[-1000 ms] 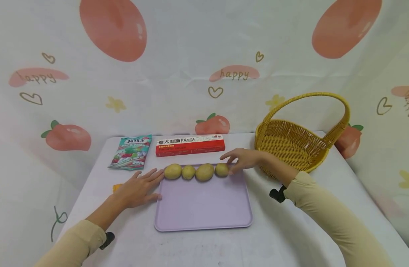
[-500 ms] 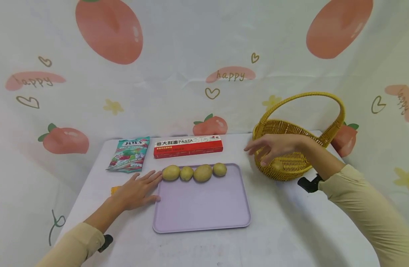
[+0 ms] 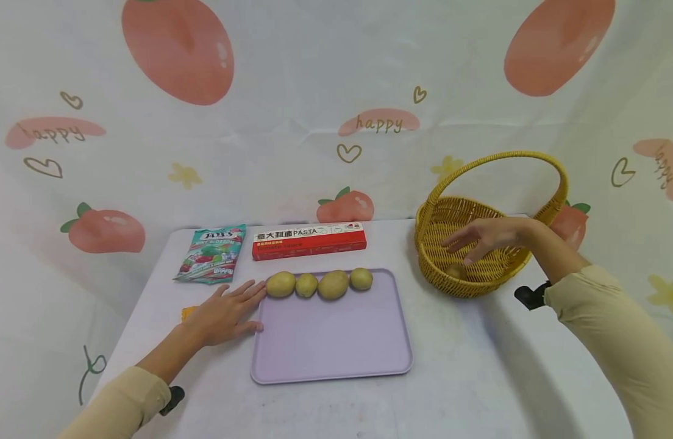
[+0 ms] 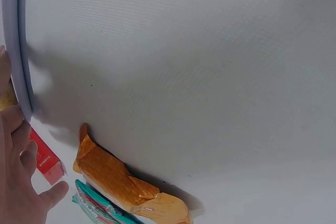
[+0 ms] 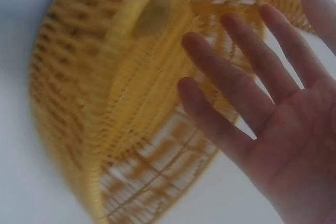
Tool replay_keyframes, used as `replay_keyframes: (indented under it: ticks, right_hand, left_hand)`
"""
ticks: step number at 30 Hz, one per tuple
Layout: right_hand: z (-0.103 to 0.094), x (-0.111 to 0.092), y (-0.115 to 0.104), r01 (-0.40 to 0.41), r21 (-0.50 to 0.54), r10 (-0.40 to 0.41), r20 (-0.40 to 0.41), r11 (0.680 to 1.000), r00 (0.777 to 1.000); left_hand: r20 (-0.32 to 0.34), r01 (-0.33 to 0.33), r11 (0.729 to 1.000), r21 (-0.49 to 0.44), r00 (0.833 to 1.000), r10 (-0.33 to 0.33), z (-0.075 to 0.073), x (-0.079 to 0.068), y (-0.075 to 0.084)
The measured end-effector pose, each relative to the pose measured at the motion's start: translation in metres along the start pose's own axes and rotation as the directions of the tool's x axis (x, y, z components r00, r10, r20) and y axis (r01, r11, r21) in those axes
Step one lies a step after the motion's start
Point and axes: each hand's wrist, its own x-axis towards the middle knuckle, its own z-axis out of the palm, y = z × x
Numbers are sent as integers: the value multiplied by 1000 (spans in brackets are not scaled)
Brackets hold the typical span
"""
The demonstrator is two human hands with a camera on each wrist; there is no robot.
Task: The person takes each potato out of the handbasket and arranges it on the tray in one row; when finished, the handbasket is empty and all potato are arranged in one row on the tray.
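My left hand (image 3: 227, 314) lies flat with spread fingers at the left rim of a lilac tray (image 3: 331, 341). Its fingertips reach the leftmost potato (image 3: 280, 285). That one and several others, among them a larger potato (image 3: 333, 285) and a small potato (image 3: 361, 278), form a row along the tray's far edge. Over the yellow wicker basket (image 3: 468, 286) hovers my right hand (image 3: 487, 236), palm down and holding nothing. In the right wrist view its fingers are apart beside the basket's rim (image 5: 97, 129). One round, brownish potato-like thing (image 3: 456, 271) sits inside the basket.
Behind the tray lies a red and white pasta box (image 3: 309, 240). A teal snack bag (image 3: 211, 253) lies back left, and an orange packet (image 4: 121, 182) sits beside my left forearm. The basket's tall arched handle (image 3: 501, 157) rises at the right; a printed cloth hangs behind.
My right hand has left the small potato at the row's right end and moved right, over the basket. The left hand stays at the tray. The round thing in the basket has come into view.
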Motion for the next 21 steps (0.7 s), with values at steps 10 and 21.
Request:
replay_keyframes:
  ticks: [10,21]
  right_hand:
    - [-6,12,22,-172,157,159,95,972,983]
    - [0,34,21,-313,241,283,150,919,947]
  left_hand:
    - [-23,-7,1000,-6,1000,7,5,1,-2]
    - [-21,3,1000,0,1000,-3,8,0,-4]
